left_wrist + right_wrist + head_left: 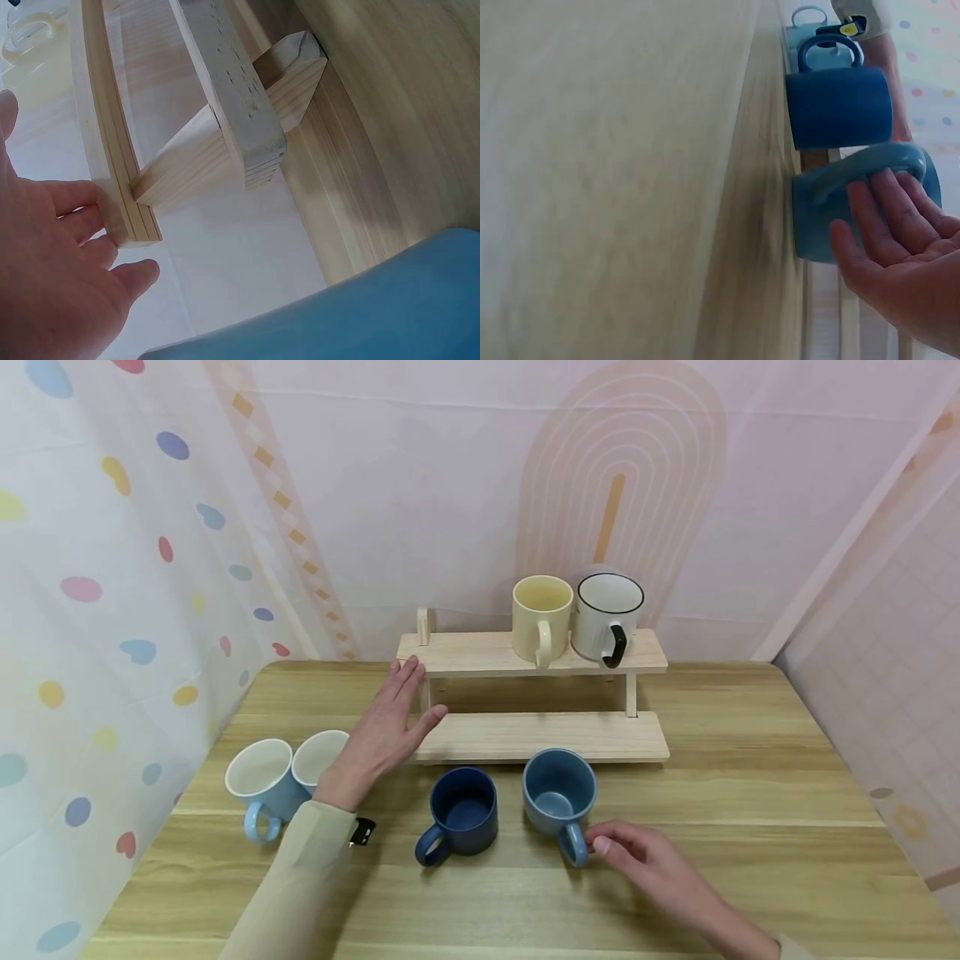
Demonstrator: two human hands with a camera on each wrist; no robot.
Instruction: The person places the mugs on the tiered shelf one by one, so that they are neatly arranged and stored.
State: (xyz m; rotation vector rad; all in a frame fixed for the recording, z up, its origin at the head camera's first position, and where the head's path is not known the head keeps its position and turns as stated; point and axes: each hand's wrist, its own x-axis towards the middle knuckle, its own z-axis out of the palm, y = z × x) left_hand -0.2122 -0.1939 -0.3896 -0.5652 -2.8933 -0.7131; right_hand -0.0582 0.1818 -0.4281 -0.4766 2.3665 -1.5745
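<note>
My left hand (382, 722) rests its straight fingertips on the left end of the two-tier wooden shelf (540, 737), at the upper board. In the left wrist view the fingers (75, 199) touch that board's end. Beside the grey-blue mug (558, 785) is my right hand (652, 868), its fingertips at the mug's handle (877, 159) and the thumb apart from it. The right fingers are loosely bent, not wrapped round the handle. Between the hands stands a dark blue mug (465, 814), upright, its handle toward the lower left.
A cream yellow mug (531, 622) and a white mug with black rim and handle (597, 631) stand on the upper board's right half. Two light blue mugs with white insides (281, 797) (318, 756) stand left, one partly behind my left arm. A patterned curtain (420, 485) hangs behind the table.
</note>
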